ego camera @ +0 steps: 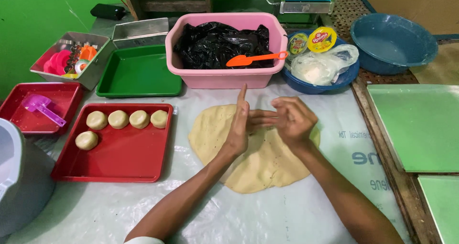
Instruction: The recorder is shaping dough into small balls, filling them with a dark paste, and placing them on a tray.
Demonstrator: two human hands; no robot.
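The left hand (239, 127) and right hand (291, 119) meet palm toward palm above a flattened sheet of pale dough (253, 170); the left stands edge-up with fingers extended, the right is curled with its fingertips against the left palm. Whether anything is pressed between them cannot be told. The dough sheet, roughly oval and flecked with dark specks, lies on the clear plastic sheeting (239, 215) that covers the worktop, directly beneath both hands. To the left, a red tray (119, 162) carries five round dough portions (126, 119), four in a row along its far edge and one just below the leftmost. Beyond the dough stands a pink tub (224, 76) lined with a black plastic bag (215, 45), an orange scraper (253, 58) resting across its rim. Left of the tub lies a green tray (138, 74); further left are a metal tin of coloured cutters (71, 57) and a second red tray (33, 108) holding a purple scoop (40, 105). Right of the tub, a blue bowl (325, 84) holds a clear bag and yellow-lidded tubs, with a larger blue basin (392, 41) beyond. Green boards (420, 124) lie at the far right.
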